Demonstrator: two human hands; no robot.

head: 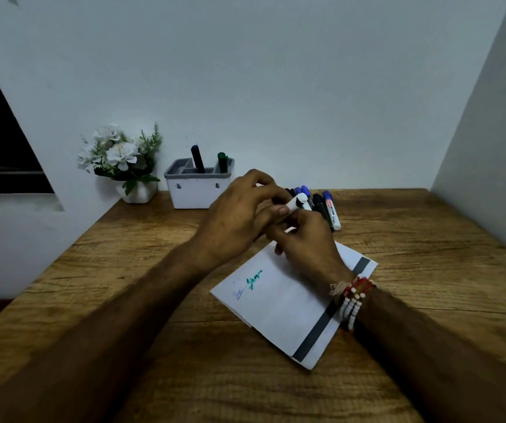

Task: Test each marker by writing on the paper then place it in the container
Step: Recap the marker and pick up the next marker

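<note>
A white marker with a black band is gripped between my left hand and my right hand, both closed around it above the far edge of the paper. The white paper lies angled on the wooden table and carries a blue scribble and a green scribble near its left corner. Several loose markers, blue and black capped, lie behind my hands. The white and grey container stands at the back, with a dark blue marker and a green marker upright in it.
A white pot of white flowers stands left of the container against the wall. A wall closes the table's right side. A beaded bracelet is on my right wrist.
</note>
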